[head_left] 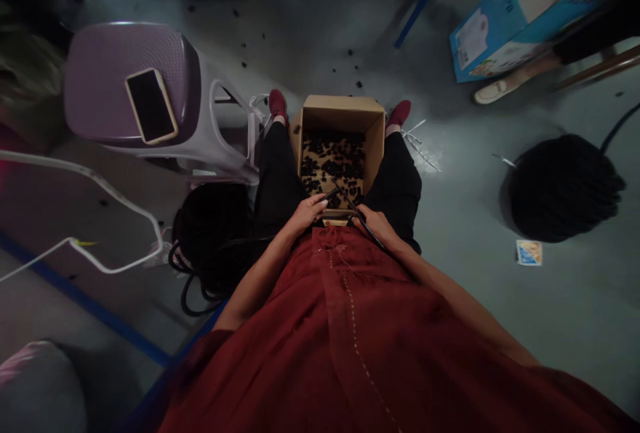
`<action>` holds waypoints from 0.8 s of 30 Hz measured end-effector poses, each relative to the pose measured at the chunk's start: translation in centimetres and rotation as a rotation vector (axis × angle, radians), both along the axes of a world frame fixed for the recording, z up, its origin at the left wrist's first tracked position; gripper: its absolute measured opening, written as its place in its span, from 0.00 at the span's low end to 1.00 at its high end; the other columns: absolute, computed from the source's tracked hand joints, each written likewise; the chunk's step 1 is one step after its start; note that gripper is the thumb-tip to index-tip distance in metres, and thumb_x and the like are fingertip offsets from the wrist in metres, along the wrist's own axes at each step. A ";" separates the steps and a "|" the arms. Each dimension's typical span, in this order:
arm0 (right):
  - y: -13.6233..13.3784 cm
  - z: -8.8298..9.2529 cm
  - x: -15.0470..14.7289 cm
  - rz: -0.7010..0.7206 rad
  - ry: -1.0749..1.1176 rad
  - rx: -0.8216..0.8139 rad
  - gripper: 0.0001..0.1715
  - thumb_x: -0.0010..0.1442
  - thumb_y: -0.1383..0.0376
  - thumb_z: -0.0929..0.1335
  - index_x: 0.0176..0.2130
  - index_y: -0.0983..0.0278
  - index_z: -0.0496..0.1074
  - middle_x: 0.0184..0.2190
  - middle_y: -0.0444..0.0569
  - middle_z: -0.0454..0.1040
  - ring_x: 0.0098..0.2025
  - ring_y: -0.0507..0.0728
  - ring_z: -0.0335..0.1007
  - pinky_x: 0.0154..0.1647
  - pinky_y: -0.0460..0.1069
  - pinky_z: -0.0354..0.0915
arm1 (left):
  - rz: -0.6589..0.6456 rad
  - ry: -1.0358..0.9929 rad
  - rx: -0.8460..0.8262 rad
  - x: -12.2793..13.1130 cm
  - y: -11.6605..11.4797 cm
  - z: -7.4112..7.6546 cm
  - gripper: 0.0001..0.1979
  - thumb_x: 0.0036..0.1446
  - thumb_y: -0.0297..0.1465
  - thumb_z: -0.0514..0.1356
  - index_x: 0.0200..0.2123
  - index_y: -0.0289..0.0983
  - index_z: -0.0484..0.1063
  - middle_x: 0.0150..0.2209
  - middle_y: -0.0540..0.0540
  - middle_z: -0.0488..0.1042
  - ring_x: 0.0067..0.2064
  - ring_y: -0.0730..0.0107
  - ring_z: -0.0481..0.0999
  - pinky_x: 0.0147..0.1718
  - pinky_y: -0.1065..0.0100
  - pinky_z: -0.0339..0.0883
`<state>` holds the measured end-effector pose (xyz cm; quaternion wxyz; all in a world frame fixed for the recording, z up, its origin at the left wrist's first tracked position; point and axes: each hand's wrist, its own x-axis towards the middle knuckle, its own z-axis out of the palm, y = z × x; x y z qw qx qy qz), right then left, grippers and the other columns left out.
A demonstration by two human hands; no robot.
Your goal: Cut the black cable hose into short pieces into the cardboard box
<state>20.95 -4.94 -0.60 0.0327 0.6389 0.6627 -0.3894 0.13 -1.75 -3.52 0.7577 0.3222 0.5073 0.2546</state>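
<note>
My left hand [307, 214] is closed around a black cord [332, 194], whose short end sticks out past the fingers over the box. In my right hand [376, 222] is a long, thin, dark tool [346, 197] like a knife. Its narrow tip points at the cord end, and its rear part lies along my wrist. I cannot tell whether tip and cord touch. Between my legs stands an open cardboard box [345, 102], with many small black pieces [336, 168] scattered over its bottom.
At left, a phone [152, 106] lies on a purple-grey stool [100, 80], near a black coil of cord [213, 220]. Another black coil [563, 186] and a small packet [529, 252] rest on the floor at right. Beyond are a blue box [493, 36] and another person's foot [500, 88].
</note>
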 end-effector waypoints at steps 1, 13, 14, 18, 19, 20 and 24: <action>0.0 -0.1 0.0 0.001 -0.006 -0.002 0.12 0.57 0.60 0.60 0.39 0.61 0.67 0.31 0.49 0.75 0.32 0.57 0.70 0.31 0.46 0.56 | -0.010 0.010 0.002 0.0 0.0 0.0 0.24 0.52 0.35 0.59 0.51 0.30 0.65 0.22 0.55 0.61 0.18 0.85 0.54 0.17 0.77 0.45; 0.4 -0.3 1.0 -0.198 0.151 0.025 0.14 0.56 0.55 0.62 0.36 0.62 0.68 0.31 0.47 0.73 0.33 0.55 0.68 0.33 0.47 0.60 | -0.218 0.126 0.118 0.3 -0.4 -1.1 0.19 0.52 0.32 0.58 0.48 0.31 0.70 0.23 0.52 0.68 0.21 0.80 0.61 0.22 0.76 0.54; 0.4 -0.2 1.0 -0.226 0.174 0.024 0.15 0.56 0.55 0.62 0.36 0.62 0.68 0.30 0.47 0.73 0.32 0.55 0.68 0.33 0.47 0.60 | -0.232 0.132 0.109 0.3 -0.4 -1.1 0.19 0.53 0.32 0.57 0.48 0.32 0.70 0.23 0.52 0.68 0.21 0.80 0.62 0.22 0.76 0.54; 0.4 -0.3 0.8 -0.393 0.287 -0.072 0.19 0.55 0.49 0.61 0.38 0.61 0.65 0.24 0.43 0.69 0.23 0.52 0.64 0.26 0.47 0.61 | -0.252 0.139 0.069 0.4 -0.4 -0.5 0.20 0.55 0.33 0.56 0.50 0.31 0.68 0.23 0.51 0.69 0.21 0.80 0.63 0.22 0.76 0.55; 0.5 -0.4 0.6 -0.435 0.338 -0.100 0.20 0.55 0.48 0.61 0.39 0.60 0.64 0.24 0.43 0.69 0.22 0.52 0.63 0.25 0.47 0.62 | -0.251 0.129 0.062 0.4 -0.4 -0.3 0.20 0.55 0.33 0.56 0.50 0.31 0.68 0.24 0.51 0.69 0.21 0.80 0.63 0.22 0.76 0.55; 0.6 -0.4 0.5 -0.468 0.399 -0.120 0.20 0.55 0.48 0.61 0.39 0.60 0.63 0.25 0.43 0.69 0.22 0.51 0.64 0.24 0.47 0.62 | -0.247 0.116 0.055 0.4 -0.4 0.0 0.20 0.54 0.33 0.56 0.50 0.31 0.68 0.24 0.51 0.70 0.21 0.80 0.64 0.23 0.76 0.56; 1.3 -0.4 -0.4 -0.551 0.608 -0.130 0.24 0.52 0.47 0.63 0.41 0.60 0.59 0.30 0.46 0.70 0.29 0.53 0.68 0.29 0.48 0.66 | -0.240 0.049 0.078 0.4 -0.2 1.0 0.21 0.53 0.34 0.58 0.49 0.32 0.68 0.26 0.50 0.70 0.24 0.79 0.65 0.25 0.75 0.58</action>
